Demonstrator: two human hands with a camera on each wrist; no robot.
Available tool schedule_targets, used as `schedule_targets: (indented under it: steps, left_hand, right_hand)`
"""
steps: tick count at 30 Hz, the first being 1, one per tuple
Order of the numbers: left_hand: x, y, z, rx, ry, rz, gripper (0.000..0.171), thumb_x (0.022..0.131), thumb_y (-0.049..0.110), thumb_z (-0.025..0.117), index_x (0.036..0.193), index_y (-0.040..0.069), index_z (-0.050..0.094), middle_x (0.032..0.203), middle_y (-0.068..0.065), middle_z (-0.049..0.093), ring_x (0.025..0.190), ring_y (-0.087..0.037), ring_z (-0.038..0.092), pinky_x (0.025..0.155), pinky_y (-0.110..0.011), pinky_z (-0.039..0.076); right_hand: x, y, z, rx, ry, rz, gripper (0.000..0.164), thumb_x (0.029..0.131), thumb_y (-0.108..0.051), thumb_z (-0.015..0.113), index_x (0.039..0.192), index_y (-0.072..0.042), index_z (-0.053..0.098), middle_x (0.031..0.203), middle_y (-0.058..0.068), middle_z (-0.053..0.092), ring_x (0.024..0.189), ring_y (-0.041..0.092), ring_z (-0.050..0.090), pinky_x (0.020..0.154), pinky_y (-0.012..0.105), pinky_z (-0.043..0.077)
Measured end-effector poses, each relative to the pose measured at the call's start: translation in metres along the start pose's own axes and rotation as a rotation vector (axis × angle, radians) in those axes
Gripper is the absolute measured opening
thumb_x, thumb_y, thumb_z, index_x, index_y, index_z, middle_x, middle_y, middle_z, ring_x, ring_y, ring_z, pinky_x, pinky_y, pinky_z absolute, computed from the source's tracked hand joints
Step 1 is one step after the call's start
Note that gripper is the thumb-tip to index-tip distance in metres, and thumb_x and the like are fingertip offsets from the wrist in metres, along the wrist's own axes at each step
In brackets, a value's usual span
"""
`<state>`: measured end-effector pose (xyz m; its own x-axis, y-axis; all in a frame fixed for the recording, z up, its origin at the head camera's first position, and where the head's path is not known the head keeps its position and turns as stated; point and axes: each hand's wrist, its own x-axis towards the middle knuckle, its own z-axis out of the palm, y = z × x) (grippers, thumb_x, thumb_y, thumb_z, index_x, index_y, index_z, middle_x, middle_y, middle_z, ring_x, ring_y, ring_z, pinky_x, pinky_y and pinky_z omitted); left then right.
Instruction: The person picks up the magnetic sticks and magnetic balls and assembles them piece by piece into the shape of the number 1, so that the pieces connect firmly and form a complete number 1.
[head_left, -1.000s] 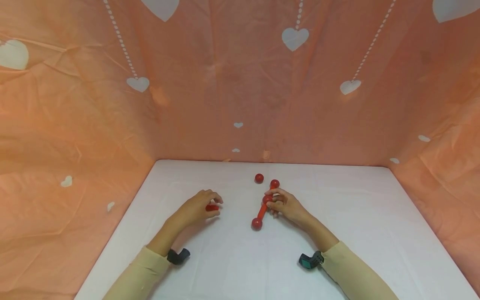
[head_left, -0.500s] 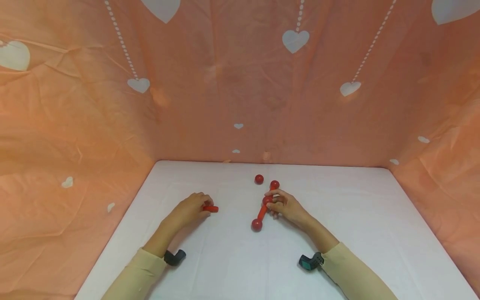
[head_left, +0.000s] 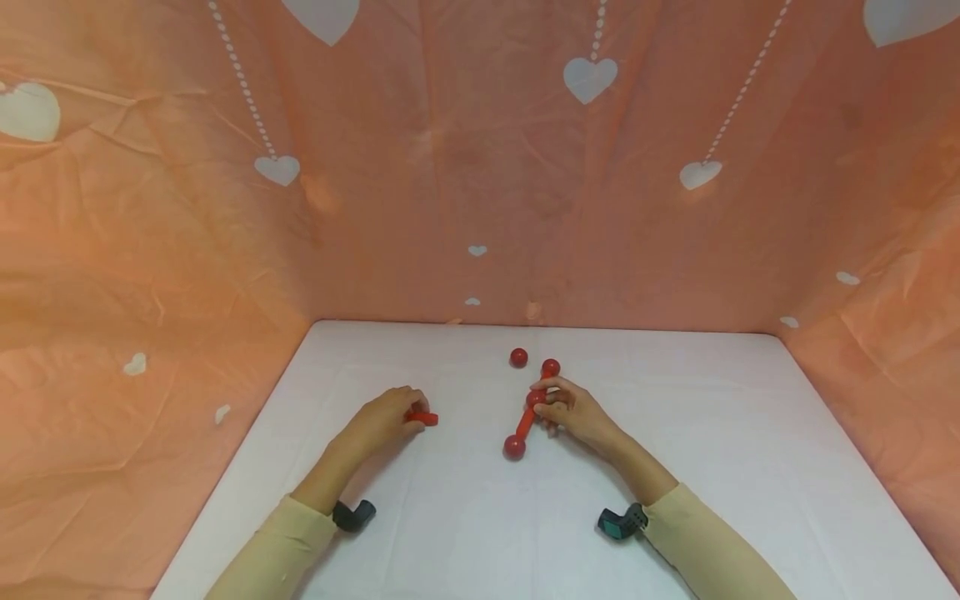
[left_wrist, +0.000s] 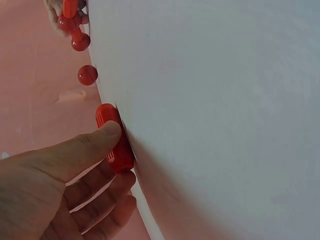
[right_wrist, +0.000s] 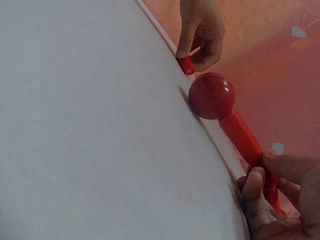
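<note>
My left hand [head_left: 386, 417] pinches a short red ribbed rod [left_wrist: 115, 140] between thumb and fingers, low over the white table. The rod's end points to the right in the head view. With my right hand [head_left: 585, 417] I grip the middle ball [head_left: 536, 400] of a joined red piece, where balls and rods stand in a line. Its near ball [right_wrist: 212, 96] and its near rod [right_wrist: 241, 136] show clearly in the right wrist view. At the far end is another ball [head_left: 551, 367]. The fingers partly hide the middle ball.
A loose red ball [head_left: 518, 357] lies on the white table [head_left: 465, 533], just left of the joined piece's far end. Orange cloth [head_left: 420, 208] with white hearts hangs behind the table and along both sides. A dark wrist camera [head_left: 622, 522] sits at my right sleeve.
My left hand has drawn back slightly to the left with the rod, and more of the rod shows past the fingertips. The right hand and the joined piece stay almost still.
</note>
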<state>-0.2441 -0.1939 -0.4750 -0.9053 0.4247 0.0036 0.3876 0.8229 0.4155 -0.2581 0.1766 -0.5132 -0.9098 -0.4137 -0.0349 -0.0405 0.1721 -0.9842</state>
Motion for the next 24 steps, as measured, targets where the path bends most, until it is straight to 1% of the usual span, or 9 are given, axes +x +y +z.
schedule_targets:
  steps: [4, 8, 14, 17, 24]
  left_hand:
    - [-0.001, 0.003, 0.002, 0.001, 0.002, 0.008, 0.017, 0.095, 0.011, 0.082, 0.110, 0.010, 0.073, 0.097, 0.002, 0.070, 0.090, -0.016, 0.064, 0.085, -0.039, 0.057]
    - [-0.002, 0.010, 0.003, -0.011, -0.001, 0.017, 0.017, 0.095, 0.010, 0.082, 0.109, 0.011, 0.073, 0.096, 0.002, 0.069, 0.089, -0.016, 0.063, 0.083, -0.038, 0.057]
    - [-0.002, 0.022, 0.006, -0.039, -0.018, 0.013, 0.020, 0.094, 0.011, 0.083, 0.112, 0.010, 0.072, 0.097, 0.002, 0.069, 0.089, -0.015, 0.062, 0.083, -0.037, 0.057]
    - [-0.001, 0.027, 0.009, -0.046, -0.027, 0.012, 0.021, 0.094, 0.012, 0.083, 0.112, 0.011, 0.072, 0.097, 0.003, 0.068, 0.088, -0.015, 0.061, 0.083, -0.036, 0.056]
    - [-0.001, 0.039, 0.012, -0.067, -0.049, -0.028, 0.021, 0.094, 0.016, 0.084, 0.112, 0.015, 0.073, 0.094, 0.006, 0.067, 0.087, -0.013, 0.061, 0.082, -0.036, 0.057]
  right_hand:
    - [-0.001, -0.001, 0.001, 0.010, -0.004, 0.005, 0.043, 0.104, -0.009, 0.070, 0.144, 0.002, 0.056, 0.108, 0.017, 0.071, 0.079, 0.020, 0.065, 0.070, 0.024, 0.058]
    - [-0.001, -0.001, 0.002, 0.015, -0.003, 0.004, 0.043, 0.104, -0.009, 0.071, 0.143, 0.001, 0.057, 0.107, 0.015, 0.071, 0.078, 0.019, 0.065, 0.070, 0.024, 0.058]
    - [0.000, 0.000, 0.001, 0.006, -0.001, -0.013, 0.042, 0.105, -0.007, 0.069, 0.143, 0.003, 0.056, 0.111, 0.021, 0.071, 0.079, 0.020, 0.064, 0.068, 0.024, 0.058]
    - [0.001, 0.000, 0.000, 0.000, 0.004, -0.010, 0.041, 0.105, -0.008, 0.069, 0.143, 0.003, 0.056, 0.111, 0.022, 0.071, 0.078, 0.020, 0.063, 0.068, 0.024, 0.058]
    - [0.002, 0.002, 0.000, 0.007, -0.002, -0.016, 0.041, 0.105, -0.007, 0.069, 0.142, 0.003, 0.056, 0.111, 0.022, 0.071, 0.076, 0.019, 0.063, 0.068, 0.024, 0.058]
